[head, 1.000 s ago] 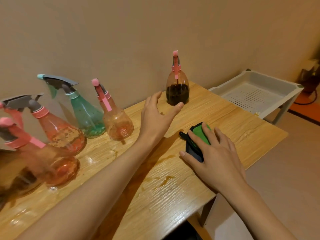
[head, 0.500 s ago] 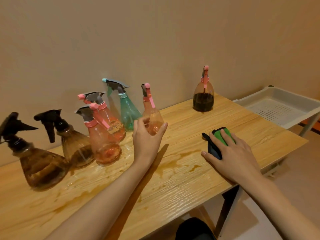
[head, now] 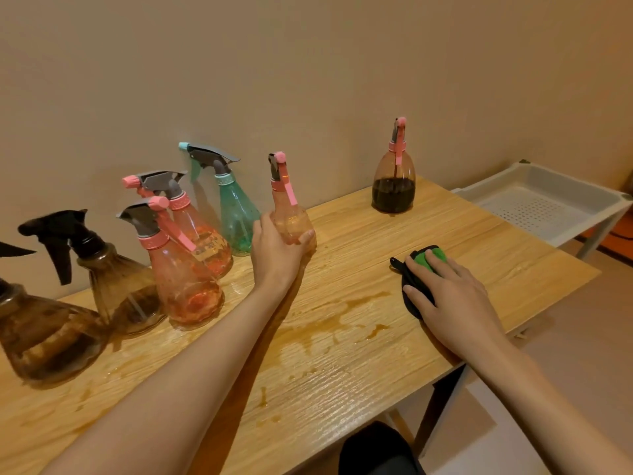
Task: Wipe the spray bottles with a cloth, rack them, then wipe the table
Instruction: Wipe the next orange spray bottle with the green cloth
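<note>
Left hand takes a bottle; right hand pins the cloth.

Left fingers [head: 306,235] are clamped round the belly of the pink spray bottle [head: 289,217], upright on the tabletop [head: 359,371]; right fingers [head: 442,265] lie spread and flat on the green-and-black cloth [head: 423,258] at 3 o'clock; best lift straight up before swinging, since the teal bottle [head: 236,217] stands just beside at 9 o'clock; open room lies toward 3 o'clock, past the spill [head: 342,320]; the rack [head: 544,204] waits beyond the tabletop's right edge.
</note>
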Demonstrator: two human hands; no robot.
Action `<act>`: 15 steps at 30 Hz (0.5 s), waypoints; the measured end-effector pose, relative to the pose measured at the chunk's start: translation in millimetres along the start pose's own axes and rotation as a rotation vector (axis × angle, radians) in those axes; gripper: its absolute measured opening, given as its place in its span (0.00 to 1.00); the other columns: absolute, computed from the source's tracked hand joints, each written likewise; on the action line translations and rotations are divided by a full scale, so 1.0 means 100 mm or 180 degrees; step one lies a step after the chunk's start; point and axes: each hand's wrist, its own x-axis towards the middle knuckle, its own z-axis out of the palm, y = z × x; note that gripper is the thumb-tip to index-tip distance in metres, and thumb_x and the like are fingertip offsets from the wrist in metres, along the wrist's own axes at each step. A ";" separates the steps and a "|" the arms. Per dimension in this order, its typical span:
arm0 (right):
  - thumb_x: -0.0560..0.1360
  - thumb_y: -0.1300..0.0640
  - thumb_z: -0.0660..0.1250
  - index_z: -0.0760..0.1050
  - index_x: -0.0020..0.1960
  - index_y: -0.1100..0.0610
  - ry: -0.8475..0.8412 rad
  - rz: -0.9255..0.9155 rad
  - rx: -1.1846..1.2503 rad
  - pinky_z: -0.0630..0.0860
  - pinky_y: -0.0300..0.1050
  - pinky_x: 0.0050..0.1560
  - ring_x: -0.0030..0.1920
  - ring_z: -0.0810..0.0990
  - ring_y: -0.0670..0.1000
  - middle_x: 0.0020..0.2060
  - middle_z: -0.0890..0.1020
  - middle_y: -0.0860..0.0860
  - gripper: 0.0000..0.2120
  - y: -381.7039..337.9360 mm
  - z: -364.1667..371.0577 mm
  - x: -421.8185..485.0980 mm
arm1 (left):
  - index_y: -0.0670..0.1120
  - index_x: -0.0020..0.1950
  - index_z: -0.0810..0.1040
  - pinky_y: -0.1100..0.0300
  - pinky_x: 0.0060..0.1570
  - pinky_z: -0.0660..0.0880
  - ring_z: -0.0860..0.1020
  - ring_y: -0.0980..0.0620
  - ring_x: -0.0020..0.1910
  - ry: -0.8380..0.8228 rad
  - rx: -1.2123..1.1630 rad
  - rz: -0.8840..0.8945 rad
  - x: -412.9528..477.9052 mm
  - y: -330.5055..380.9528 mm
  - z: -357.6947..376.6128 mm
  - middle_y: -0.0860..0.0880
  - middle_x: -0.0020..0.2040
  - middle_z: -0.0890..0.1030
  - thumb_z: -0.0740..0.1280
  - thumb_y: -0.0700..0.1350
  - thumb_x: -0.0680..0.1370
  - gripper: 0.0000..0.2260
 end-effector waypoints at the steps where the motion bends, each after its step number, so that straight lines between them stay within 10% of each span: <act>1: 0.83 0.43 0.59 0.60 0.80 0.44 0.0037 -0.0041 0.0069 0.55 0.54 0.80 0.81 0.55 0.57 0.80 0.60 0.53 0.27 0.01 0.01 0.01 | 0.46 0.72 0.70 0.57 0.60 0.70 0.74 0.48 0.64 0.0025 -0.0032 0.0011 -0.02 0.01 0.00 0.48 0.64 0.74 0.78 0.56 0.74 0.32; 8: 0.83 0.43 0.61 0.63 0.79 0.43 0.0006 0.0062 0.0021 0.59 0.58 0.75 0.78 0.59 0.63 0.80 0.62 0.50 0.26 -0.01 0.00 0.03 | 0.49 0.70 0.72 0.57 0.59 0.75 0.76 0.55 0.59 0.0259 -0.0572 0.0195 -0.34 0.29 -0.13 0.52 0.61 0.76 0.78 0.58 0.73 0.30; 15: 0.77 0.56 0.73 0.81 0.65 0.54 0.0752 -0.0524 0.0527 0.68 0.44 0.54 0.52 0.65 0.50 0.67 0.80 0.52 0.16 -0.05 0.06 -0.05 | 0.51 0.73 0.73 0.73 0.44 0.77 0.81 0.61 0.53 -0.0413 -0.0981 0.0115 -0.85 0.66 -0.47 0.54 0.61 0.81 0.79 0.57 0.72 0.32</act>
